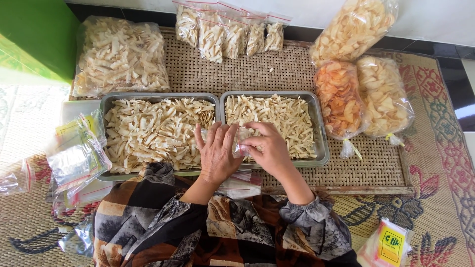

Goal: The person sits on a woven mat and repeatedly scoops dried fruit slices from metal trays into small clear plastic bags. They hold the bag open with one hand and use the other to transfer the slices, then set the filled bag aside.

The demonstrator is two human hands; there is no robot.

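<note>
Just now the left hand [216, 151] lies flat with fingers spread against a small clear zip bag [241, 143], while the right hand [267, 148] pinches the bag's top edge between thumb and fingertips; the bag hangs over the seam between the two trays. By the look of it the step in hand is closing or opening the bag's mouth, and the next move would call for a steady pinch along the red strip so the pale chips inside stay put.

At 9 o'clock from the hands, the left metal tray [106, 106] is heaped with pale chip strips; at 2 o'clock, the right metal tray [320, 143] holds a thinner layer of the same. Farther out at 12 o'clock, a row of filled small bags [227, 34] leans against the wall. At 10 o'clock sits a large clear sack of strips [118, 54]. At 2 to 3 o'clock lie three tied bags, one of orange crackers [339, 96] and two of pale round crackers [383, 94]. At 9 o'clock, a stack of empty zip bags [76, 158] rests on the woven mat [277, 71].
</note>
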